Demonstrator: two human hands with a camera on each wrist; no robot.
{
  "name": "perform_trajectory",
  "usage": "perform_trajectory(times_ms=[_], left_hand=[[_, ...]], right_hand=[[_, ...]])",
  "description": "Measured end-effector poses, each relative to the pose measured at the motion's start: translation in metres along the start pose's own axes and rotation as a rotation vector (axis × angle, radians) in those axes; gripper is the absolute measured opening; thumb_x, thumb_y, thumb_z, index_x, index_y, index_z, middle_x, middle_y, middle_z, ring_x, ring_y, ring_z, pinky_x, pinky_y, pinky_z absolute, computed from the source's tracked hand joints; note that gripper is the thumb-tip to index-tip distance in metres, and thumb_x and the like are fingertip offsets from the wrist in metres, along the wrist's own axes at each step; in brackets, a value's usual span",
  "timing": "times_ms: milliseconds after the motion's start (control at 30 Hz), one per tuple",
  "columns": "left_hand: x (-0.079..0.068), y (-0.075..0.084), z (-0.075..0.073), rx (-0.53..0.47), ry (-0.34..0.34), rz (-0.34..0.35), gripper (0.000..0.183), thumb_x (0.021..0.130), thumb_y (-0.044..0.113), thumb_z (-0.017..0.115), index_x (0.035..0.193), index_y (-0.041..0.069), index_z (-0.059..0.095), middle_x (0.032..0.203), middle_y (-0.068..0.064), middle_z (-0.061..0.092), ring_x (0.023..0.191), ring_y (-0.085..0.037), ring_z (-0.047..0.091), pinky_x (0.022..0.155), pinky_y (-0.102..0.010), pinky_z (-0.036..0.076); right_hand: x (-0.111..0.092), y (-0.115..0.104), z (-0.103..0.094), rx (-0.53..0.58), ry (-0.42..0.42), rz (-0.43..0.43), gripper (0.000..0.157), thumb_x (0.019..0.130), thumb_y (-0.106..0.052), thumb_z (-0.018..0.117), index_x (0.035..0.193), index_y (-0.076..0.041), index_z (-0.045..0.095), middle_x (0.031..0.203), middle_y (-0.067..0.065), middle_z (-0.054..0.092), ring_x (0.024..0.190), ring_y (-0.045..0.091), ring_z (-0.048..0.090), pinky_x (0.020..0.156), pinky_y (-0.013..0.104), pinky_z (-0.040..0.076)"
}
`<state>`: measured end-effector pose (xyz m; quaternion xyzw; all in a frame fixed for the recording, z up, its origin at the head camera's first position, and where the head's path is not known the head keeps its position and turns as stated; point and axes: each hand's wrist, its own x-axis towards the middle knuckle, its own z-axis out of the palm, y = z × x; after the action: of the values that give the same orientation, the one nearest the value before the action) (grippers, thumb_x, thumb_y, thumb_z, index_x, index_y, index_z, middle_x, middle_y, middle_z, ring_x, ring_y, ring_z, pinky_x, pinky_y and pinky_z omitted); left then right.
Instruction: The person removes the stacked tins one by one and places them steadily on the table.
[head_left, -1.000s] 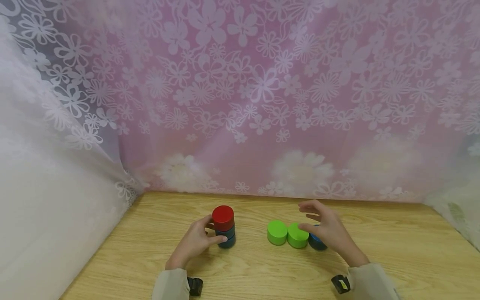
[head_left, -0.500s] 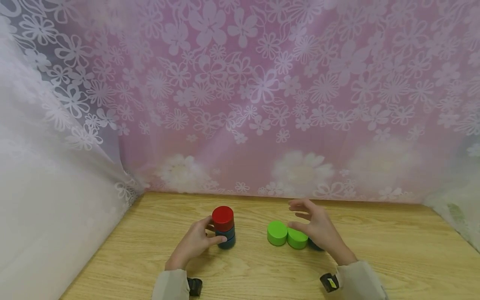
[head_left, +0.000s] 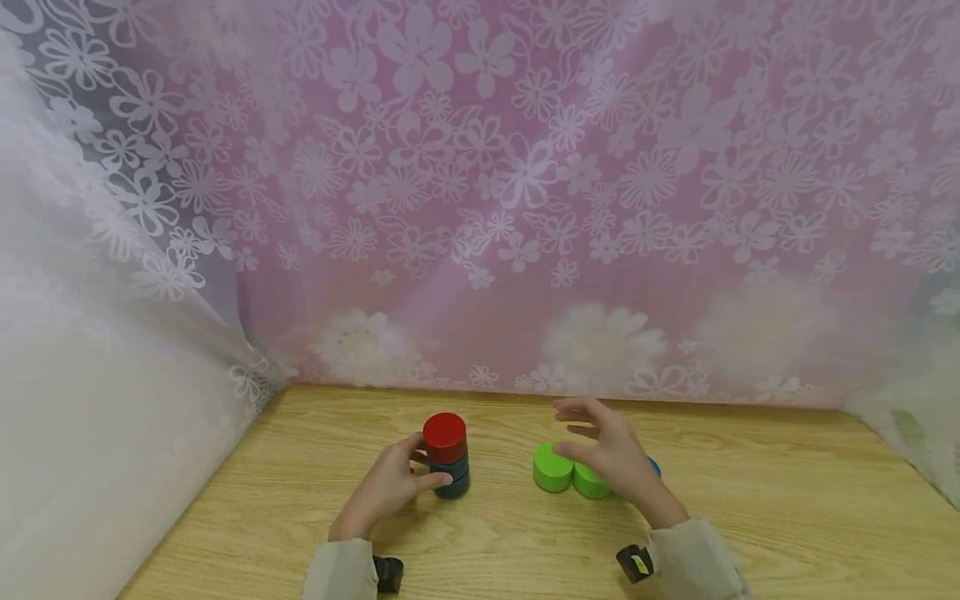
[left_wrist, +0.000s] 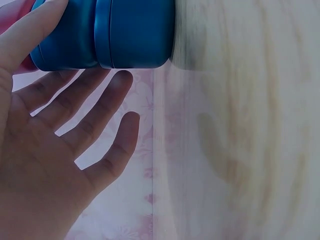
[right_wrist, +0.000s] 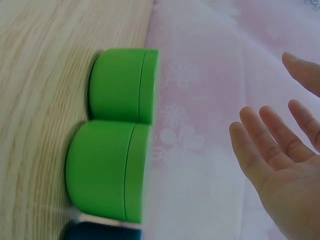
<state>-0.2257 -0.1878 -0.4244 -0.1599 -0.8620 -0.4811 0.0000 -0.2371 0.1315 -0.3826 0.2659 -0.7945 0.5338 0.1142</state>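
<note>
A stack of round lidded tins stands at center left in the head view: a red tin (head_left: 446, 437) on top of two blue tins (head_left: 455, 486). My left hand (head_left: 381, 490) holds the stack from the left, thumb across the front of the upper blue tin (left_wrist: 70, 40) and fingers behind. To the right, two green tins (head_left: 552, 469) stand side by side, with another blue tin (head_left: 656, 467) mostly hidden behind my right hand (head_left: 611, 457). That hand hovers above the green tins, fingers spread and holding nothing; in the right wrist view the palm is apart from them.
The wooden table (head_left: 495, 550) ends at the back against a pink flowered curtain (head_left: 487, 250). Pale cloth (head_left: 112, 417) hangs along the left side. Black straps (head_left: 636, 564) are on both wrists.
My right hand has moved left, from over the right-hand blue tin and second green tin to above the first green tin. The left hand and its stack have stayed almost still.
</note>
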Motion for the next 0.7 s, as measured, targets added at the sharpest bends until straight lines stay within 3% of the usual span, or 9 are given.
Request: perform_trajectory(times_ms=[267,500,700], left_hand=[[0.001,0.001,0.001,-0.015,0.004,-0.008,0.053,0.088,0.019,0.082,0.132,-0.001,0.060,0.118,-0.010,0.067,0.105,-0.031,0.064,0.091,-0.054,0.053],[-0.001,0.003,0.001,-0.029,-0.001,-0.024,0.052,0.088,0.017,0.082,0.131,-0.002,0.060,0.119,-0.011,0.066,0.107,-0.033,0.064,0.091,-0.054,0.053],[-0.001,0.004,0.001,-0.037,0.004,-0.022,0.052,0.088,0.018,0.082,0.132,-0.001,0.060,0.117,-0.010,0.067,0.105,-0.031,0.064,0.091,-0.054,0.053]], right_hand=[[0.006,0.000,0.010,0.025,-0.014,-0.012,0.046,0.084,0.010,0.077,0.126,0.003,0.062,0.125,0.021,0.064,0.114,0.040,0.062,0.096,0.044,0.053],[0.008,-0.002,0.019,0.078,-0.038,0.004,0.045,0.087,0.004,0.078,0.128,0.000,0.061,0.128,0.019,0.063,0.116,0.039,0.061,0.097,0.052,0.051],[0.011,-0.003,0.026,0.080,-0.038,-0.031,0.046,0.086,0.005,0.077,0.129,-0.001,0.061,0.128,0.019,0.062,0.115,0.039,0.062,0.096,0.051,0.053]])
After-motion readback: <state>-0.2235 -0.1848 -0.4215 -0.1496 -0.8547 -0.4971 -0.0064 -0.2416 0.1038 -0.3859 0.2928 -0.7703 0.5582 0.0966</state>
